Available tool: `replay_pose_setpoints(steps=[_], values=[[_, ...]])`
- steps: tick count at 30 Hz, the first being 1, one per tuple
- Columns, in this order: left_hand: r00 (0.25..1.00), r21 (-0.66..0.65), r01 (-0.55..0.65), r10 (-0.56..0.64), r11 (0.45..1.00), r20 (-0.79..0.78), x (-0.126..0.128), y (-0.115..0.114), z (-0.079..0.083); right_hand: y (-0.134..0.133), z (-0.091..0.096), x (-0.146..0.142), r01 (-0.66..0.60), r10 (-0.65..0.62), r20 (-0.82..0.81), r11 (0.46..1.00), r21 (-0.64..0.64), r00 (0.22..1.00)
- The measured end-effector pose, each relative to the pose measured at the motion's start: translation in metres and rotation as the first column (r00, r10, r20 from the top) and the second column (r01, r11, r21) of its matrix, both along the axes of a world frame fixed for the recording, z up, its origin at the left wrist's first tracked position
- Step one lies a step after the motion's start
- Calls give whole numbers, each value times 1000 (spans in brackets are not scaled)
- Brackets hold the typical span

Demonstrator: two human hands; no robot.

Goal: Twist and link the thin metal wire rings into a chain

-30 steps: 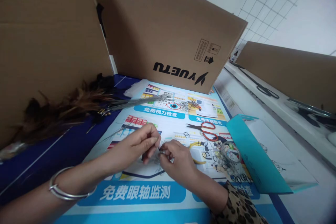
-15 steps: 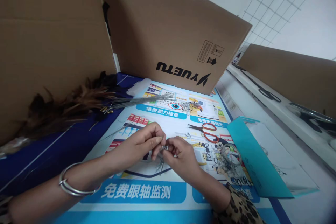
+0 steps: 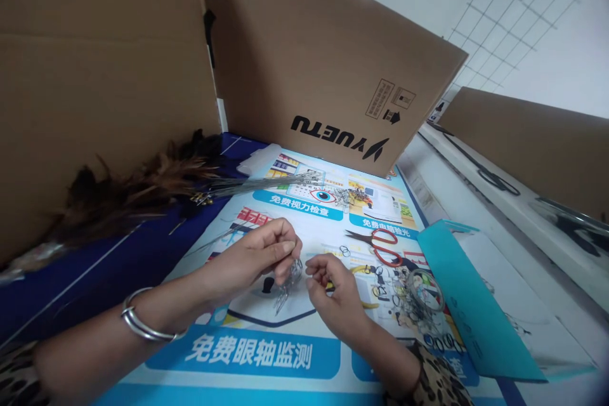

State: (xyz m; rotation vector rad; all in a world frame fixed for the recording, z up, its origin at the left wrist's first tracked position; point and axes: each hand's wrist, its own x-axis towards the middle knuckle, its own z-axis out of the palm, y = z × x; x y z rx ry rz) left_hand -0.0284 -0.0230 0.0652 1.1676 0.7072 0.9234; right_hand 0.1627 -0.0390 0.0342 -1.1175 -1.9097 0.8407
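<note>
My left hand (image 3: 276,250), with a silver bangle on its wrist, pinches a small bundle of thin silvery wire loops (image 3: 291,282). The bundle dangles below the fingertips over the printed sheet. To its right, my right hand (image 3: 335,292) is apart from the bundle, fingers curled and thumb separated from them, with nothing visible between. Beyond that hand lie red-handled scissors (image 3: 385,247). A heap of small metal rings and wire pieces (image 3: 419,295) spreads to the right of it.
A teal open box (image 3: 480,311) stands at the right. Long thin wires (image 3: 266,184) lie at the back left beside brown feathers (image 3: 137,187). Tall cardboard panels (image 3: 323,57) close off the back and left. Colourful printed paper (image 3: 162,387) covers the blue table surface.
My right hand has let go of the wire bundle and drawn a little to the right, its fingers parting. The bundle now hangs from my left hand alone. The view has shifted slightly.
</note>
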Motion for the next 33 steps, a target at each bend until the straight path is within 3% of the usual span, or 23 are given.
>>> replay_pose_setpoints(steps=[10,20,33], values=[[986,-140,33,-9,990,166,2,-1,-4,-6,-21,-6,1,-15,75,984,179,997],[952,-226,55,18,973,307,5,0,-13,0,-25,-5,-74,28,144,943,324,989],[963,-231,-15,77,973,259,5,1,-13,4,-21,-2,-84,65,74,952,295,995]])
